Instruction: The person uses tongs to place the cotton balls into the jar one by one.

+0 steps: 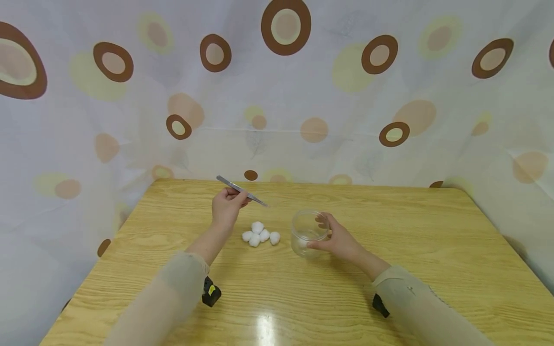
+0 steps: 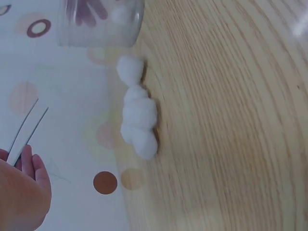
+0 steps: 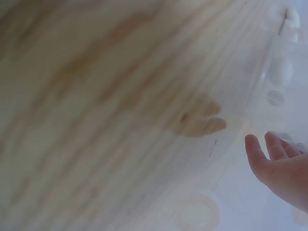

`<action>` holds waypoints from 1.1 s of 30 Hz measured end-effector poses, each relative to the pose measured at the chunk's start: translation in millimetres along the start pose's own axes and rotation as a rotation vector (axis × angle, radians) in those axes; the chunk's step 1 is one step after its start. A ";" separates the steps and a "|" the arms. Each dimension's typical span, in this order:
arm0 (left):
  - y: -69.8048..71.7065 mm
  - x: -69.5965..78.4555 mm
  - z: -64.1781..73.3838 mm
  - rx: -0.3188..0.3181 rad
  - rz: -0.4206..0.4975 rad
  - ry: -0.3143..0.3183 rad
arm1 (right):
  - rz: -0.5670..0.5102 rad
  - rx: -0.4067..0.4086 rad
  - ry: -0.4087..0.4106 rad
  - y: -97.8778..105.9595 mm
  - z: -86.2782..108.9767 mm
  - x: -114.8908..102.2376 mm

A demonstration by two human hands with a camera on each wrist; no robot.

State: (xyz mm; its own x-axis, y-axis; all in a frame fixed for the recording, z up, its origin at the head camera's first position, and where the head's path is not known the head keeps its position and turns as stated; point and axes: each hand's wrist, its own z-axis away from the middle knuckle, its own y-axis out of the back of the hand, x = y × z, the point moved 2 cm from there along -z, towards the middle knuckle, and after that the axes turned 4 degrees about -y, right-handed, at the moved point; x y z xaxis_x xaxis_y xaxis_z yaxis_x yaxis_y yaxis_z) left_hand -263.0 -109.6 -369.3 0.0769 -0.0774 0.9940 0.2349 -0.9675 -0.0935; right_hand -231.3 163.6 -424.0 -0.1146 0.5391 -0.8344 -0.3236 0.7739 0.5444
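Note:
My left hand (image 1: 226, 206) pinches metal tweezers (image 1: 233, 184), raised above the table behind the cotton balls. In the left wrist view the tweezers' (image 2: 30, 130) two tips stand apart with nothing between them. Several white cotton balls (image 1: 257, 227) lie in a small cluster on the table. One cotton ball (image 1: 274, 238) sits at the cluster's right end, nearest the jar. My right hand (image 1: 342, 240) grips the clear, open-topped jar (image 1: 309, 247) from its right side, thumb in front and fingers behind. Through the jar's wall a white cotton ball (image 2: 122, 15) shows inside.
The wooden table (image 1: 411, 226) carries these things and ends at a patterned curtain (image 1: 277, 154) behind and at the sides. Black wrist devices (image 1: 211, 291) sit under both sleeves. The right wrist view is hazy.

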 end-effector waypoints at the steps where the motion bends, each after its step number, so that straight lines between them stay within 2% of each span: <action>1: 3.4 -1.0 -0.5 0.000 -0.023 -0.002 | 0.001 0.000 0.001 0.0 -0.2 0.2; 8: 21.9 -9.7 -4.5 0.015 -0.157 -0.008 | -0.008 0.002 0.001 -0.5 -0.1 -0.5; 14: 27.8 -16.1 -6.7 0.016 -0.245 -0.010 | -0.009 0.006 0.003 0.0 0.1 -0.4; 21: 27.9 -27.0 -7.4 0.006 -0.358 -0.012 | -0.015 0.005 0.007 -0.5 -0.6 1.5; 27: 23.8 -33.3 -6.5 0.000 -0.392 -0.009 | -0.014 0.004 0.009 -0.4 -0.8 1.8; 33: 20.4 -40.3 -5.0 -0.037 -0.422 -0.043 | -0.015 0.000 0.008 -0.1 -0.3 2.4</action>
State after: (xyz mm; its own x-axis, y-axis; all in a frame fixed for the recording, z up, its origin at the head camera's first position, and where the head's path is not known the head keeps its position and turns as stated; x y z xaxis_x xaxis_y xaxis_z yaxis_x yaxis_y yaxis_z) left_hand -266.1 -127.4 -411.0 0.0219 0.3364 0.9415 0.2197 -0.9203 0.3237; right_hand -231.8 164.7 -426.1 -0.1173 0.5246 -0.8432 -0.3250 0.7820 0.5318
